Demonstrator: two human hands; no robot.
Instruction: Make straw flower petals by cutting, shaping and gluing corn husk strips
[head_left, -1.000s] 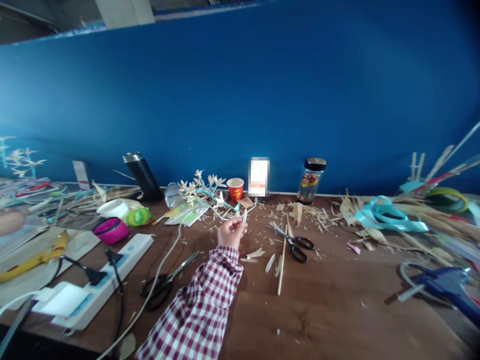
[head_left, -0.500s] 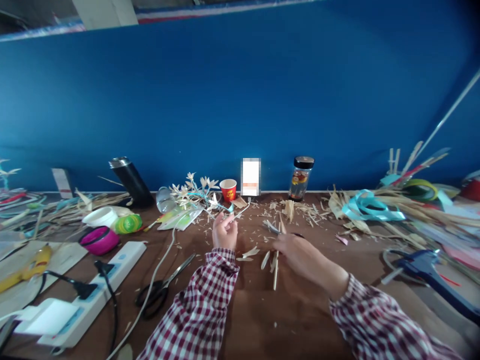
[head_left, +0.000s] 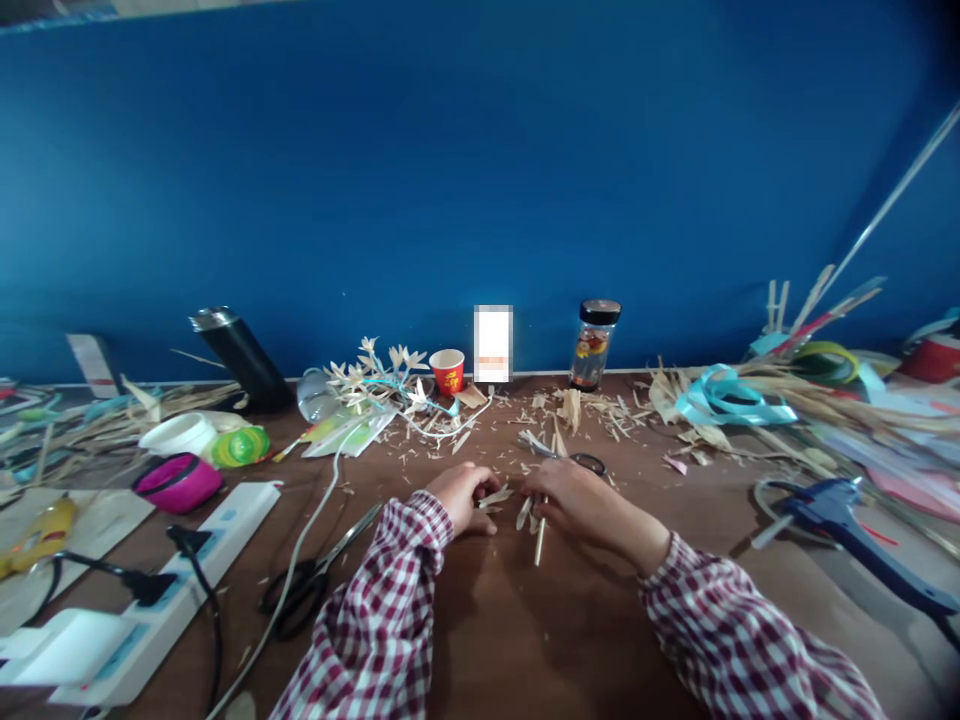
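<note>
My left hand point(head_left: 464, 494) rests on the brown table point(head_left: 570, 640) with its fingers curled, pinching a pale husk strip point(head_left: 496, 495). My right hand point(head_left: 568, 500) lies close beside it, fingers bent down over more pale pieces and the top of a thin wooden stick point(head_left: 539, 543). What the right fingers hold is hidden. Small black-handled scissors point(head_left: 587, 462) lie just behind the right hand. Both sleeves are red-and-white check.
Larger black scissors point(head_left: 304, 585) and a white power strip point(head_left: 142, 615) with cables lie at the left. A blue glue gun point(head_left: 847, 520) is at the right. A flask point(head_left: 240, 355), husk flowers point(head_left: 382, 375), red cup point(head_left: 448, 371) and jar point(head_left: 593, 345) stand along the blue wall.
My left hand has come down from mid-air to the table with the strip. My right hand came into view, moved onto the table by the stick and drew close to the left.
</note>
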